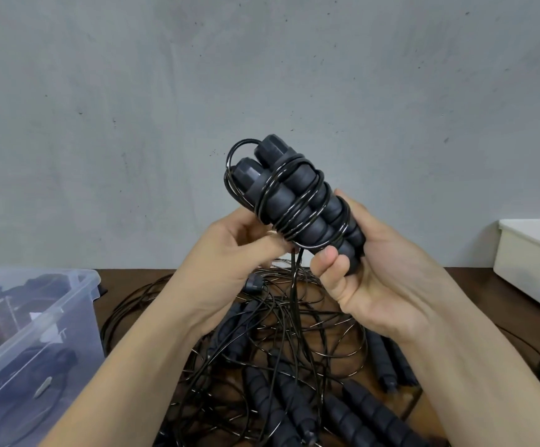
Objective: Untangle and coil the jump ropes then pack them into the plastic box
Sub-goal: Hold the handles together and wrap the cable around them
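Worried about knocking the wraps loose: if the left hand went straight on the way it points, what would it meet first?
Probably the wrapped handles, gripped by the right hand: the left hand, pinching the cord, points toward them, nearly touching, though depth is unclear.

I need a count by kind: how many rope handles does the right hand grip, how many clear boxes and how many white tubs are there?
Rope handles in the right hand: 2
Clear plastic box: 1
White tub: 1
Total: 4
Handles in the pile on the table are too tangled to count.
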The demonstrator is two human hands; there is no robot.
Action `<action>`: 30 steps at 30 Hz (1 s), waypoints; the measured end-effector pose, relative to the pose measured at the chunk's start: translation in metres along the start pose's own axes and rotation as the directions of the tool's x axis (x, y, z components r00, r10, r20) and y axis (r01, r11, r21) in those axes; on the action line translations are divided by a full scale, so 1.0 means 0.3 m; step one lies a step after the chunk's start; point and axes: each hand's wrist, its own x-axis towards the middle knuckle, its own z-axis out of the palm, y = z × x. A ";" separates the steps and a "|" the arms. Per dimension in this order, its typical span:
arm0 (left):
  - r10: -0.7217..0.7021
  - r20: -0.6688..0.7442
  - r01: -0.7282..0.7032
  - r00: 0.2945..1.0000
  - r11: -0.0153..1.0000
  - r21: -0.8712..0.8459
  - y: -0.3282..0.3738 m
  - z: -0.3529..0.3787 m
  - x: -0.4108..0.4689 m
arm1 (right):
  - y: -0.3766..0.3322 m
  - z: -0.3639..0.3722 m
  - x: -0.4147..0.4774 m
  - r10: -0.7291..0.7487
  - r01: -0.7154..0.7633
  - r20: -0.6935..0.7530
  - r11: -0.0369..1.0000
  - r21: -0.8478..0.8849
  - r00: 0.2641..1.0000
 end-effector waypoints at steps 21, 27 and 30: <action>-0.053 -0.231 0.213 0.972 0.623 0.753 -0.120 -0.152 0.051 | -0.060 -0.029 -0.019 -0.206 0.205 -0.096 0.978 -0.027 0.974; -0.220 -0.302 0.374 0.927 0.528 0.763 -0.207 -0.287 0.090 | -0.081 -0.033 -0.024 -0.248 0.249 -0.153 0.968 -0.007 0.957; -0.446 -0.191 0.449 0.875 0.596 0.666 -0.225 -0.343 0.103 | -0.108 -0.046 -0.039 -0.289 0.292 -0.148 0.956 0.000 0.946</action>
